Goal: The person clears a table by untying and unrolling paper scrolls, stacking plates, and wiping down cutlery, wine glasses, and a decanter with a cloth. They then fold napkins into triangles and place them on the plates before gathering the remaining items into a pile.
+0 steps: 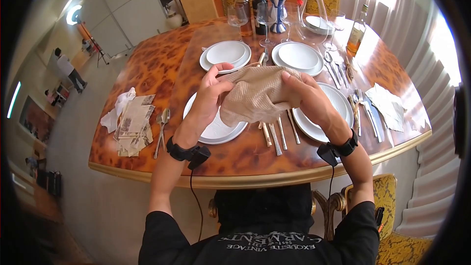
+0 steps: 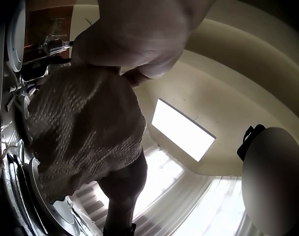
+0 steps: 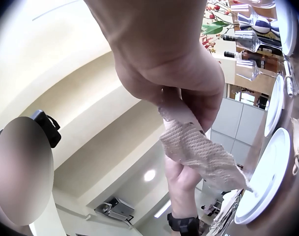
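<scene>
A beige cloth napkin (image 1: 255, 95) with a waffle-like weave hangs loosely bunched above the near plates. My left hand (image 1: 212, 91) pinches its left side between thumb and fingers. At the opposite side, the right hand (image 1: 309, 95) grips it, thumb on top. The napkin's textured face (image 2: 85, 128) fills much of the left wrist view. In the right wrist view, the napkin (image 3: 198, 147) droops below the right hand (image 3: 188, 83). Beneath it are a left stack of white plates (image 1: 216, 130) and a right one (image 1: 338, 100), both partly covered.
Cutlery (image 1: 277, 135) lies between the near plates. Crumpled napkins and printed paper (image 1: 135, 122) sit at left, a white napkin (image 1: 386, 105) at right. Farther back stand more plates (image 1: 225, 53), wine glasses (image 1: 266, 17), bottles (image 1: 259, 7), a vase (image 1: 278, 14) and a whisky-coloured bottle (image 1: 357, 32).
</scene>
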`<act>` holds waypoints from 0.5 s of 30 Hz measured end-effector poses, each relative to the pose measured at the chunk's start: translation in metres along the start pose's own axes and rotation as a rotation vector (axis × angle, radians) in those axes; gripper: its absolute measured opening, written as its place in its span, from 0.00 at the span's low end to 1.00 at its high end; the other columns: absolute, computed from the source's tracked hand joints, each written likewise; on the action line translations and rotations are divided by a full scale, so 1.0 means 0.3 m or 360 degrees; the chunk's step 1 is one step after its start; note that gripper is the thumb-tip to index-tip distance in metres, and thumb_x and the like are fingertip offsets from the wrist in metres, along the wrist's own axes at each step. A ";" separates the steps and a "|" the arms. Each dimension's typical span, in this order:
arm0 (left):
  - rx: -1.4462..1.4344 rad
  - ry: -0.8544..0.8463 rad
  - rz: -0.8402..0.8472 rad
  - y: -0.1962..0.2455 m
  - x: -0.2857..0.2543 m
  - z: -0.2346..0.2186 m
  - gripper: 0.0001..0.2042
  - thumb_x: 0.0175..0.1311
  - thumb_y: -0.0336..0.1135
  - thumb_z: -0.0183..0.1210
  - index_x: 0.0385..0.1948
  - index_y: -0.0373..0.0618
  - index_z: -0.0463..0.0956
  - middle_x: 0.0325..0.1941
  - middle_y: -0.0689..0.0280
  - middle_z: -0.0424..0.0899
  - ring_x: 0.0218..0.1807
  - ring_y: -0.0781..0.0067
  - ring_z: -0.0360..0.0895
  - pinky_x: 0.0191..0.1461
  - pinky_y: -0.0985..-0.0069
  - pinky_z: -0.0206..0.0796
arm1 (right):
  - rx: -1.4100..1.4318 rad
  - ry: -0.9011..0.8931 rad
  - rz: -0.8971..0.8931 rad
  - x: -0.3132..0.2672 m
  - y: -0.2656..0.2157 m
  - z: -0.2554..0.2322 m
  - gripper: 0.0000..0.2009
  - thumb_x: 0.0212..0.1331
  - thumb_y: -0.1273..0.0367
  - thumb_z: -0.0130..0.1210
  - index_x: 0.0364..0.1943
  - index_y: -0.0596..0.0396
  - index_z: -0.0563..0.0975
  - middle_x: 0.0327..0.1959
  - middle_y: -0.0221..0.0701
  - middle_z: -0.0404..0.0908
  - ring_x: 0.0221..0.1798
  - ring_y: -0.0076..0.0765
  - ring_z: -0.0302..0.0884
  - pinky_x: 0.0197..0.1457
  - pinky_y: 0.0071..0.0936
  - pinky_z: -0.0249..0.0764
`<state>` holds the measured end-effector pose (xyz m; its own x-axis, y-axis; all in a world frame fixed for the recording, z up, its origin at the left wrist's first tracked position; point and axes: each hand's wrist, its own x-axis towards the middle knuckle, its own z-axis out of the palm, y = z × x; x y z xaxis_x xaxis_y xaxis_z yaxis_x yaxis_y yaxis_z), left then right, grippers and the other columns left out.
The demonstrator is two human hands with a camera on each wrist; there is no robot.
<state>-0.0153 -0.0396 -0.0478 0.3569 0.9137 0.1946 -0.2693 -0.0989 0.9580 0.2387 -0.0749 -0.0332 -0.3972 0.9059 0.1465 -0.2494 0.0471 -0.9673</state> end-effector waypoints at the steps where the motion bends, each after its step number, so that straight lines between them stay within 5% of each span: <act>1: 0.0056 0.0066 -0.0051 0.004 -0.005 -0.005 0.19 0.61 0.28 0.53 0.55 0.41 0.64 0.48 0.64 0.78 0.48 0.77 0.76 0.51 0.76 0.70 | 0.0084 0.0068 -0.0013 -0.004 -0.013 0.001 0.19 0.72 0.58 0.48 0.52 0.60 0.76 0.48 0.30 0.81 0.48 0.23 0.78 0.55 0.24 0.73; 4: 0.0168 0.0106 -0.0067 0.006 -0.015 -0.011 0.22 0.59 0.32 0.57 0.57 0.43 0.64 0.50 0.62 0.75 0.53 0.73 0.73 0.56 0.72 0.66 | 0.0188 0.0247 -0.0005 0.003 -0.018 -0.017 0.19 0.72 0.58 0.47 0.53 0.60 0.74 0.49 0.31 0.80 0.50 0.25 0.78 0.55 0.25 0.74; 6: 0.0549 0.0182 0.0377 -0.003 -0.020 0.024 0.26 0.60 0.36 0.60 0.59 0.44 0.63 0.54 0.60 0.74 0.59 0.68 0.71 0.62 0.69 0.63 | 0.0242 0.0208 0.0003 0.003 -0.027 -0.009 0.18 0.73 0.58 0.47 0.53 0.59 0.74 0.49 0.32 0.79 0.50 0.26 0.78 0.55 0.26 0.74; 8: 0.0756 0.0175 0.0424 0.022 -0.040 0.055 0.28 0.59 0.42 0.64 0.59 0.42 0.64 0.59 0.57 0.73 0.64 0.64 0.68 0.66 0.66 0.60 | 0.0335 0.0196 0.0057 -0.007 -0.045 0.021 0.17 0.73 0.59 0.47 0.54 0.58 0.74 0.50 0.31 0.79 0.50 0.26 0.78 0.54 0.26 0.75; 10: 0.1245 -0.0199 0.0662 0.052 -0.056 0.099 0.30 0.57 0.45 0.67 0.57 0.41 0.67 0.63 0.55 0.71 0.67 0.61 0.66 0.68 0.64 0.58 | 0.0330 0.0178 0.0061 0.000 -0.039 0.024 0.17 0.73 0.59 0.47 0.54 0.58 0.74 0.50 0.31 0.79 0.50 0.26 0.78 0.54 0.26 0.75; 14: 0.1370 -0.0288 0.0685 0.017 -0.050 0.101 0.15 0.58 0.39 0.66 0.39 0.38 0.78 0.57 0.56 0.78 0.59 0.59 0.74 0.62 0.65 0.63 | 0.0148 0.0166 0.0052 0.014 -0.022 0.013 0.18 0.71 0.59 0.49 0.54 0.57 0.73 0.49 0.31 0.79 0.49 0.25 0.79 0.50 0.25 0.76; 15: 0.1309 -0.0245 0.0829 0.005 -0.046 0.107 0.10 0.59 0.35 0.64 0.30 0.35 0.77 0.42 0.61 0.82 0.45 0.70 0.78 0.50 0.70 0.68 | 0.0149 0.0170 0.0053 0.028 -0.021 -0.009 0.18 0.71 0.59 0.49 0.54 0.57 0.73 0.49 0.31 0.79 0.49 0.25 0.79 0.50 0.25 0.76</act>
<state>0.0081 -0.0650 -0.0422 0.4985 0.6224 0.6034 0.2596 -0.7713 0.5811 0.2393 -0.0666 -0.0264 -0.3120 0.9461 0.0868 -0.3209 -0.0189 -0.9469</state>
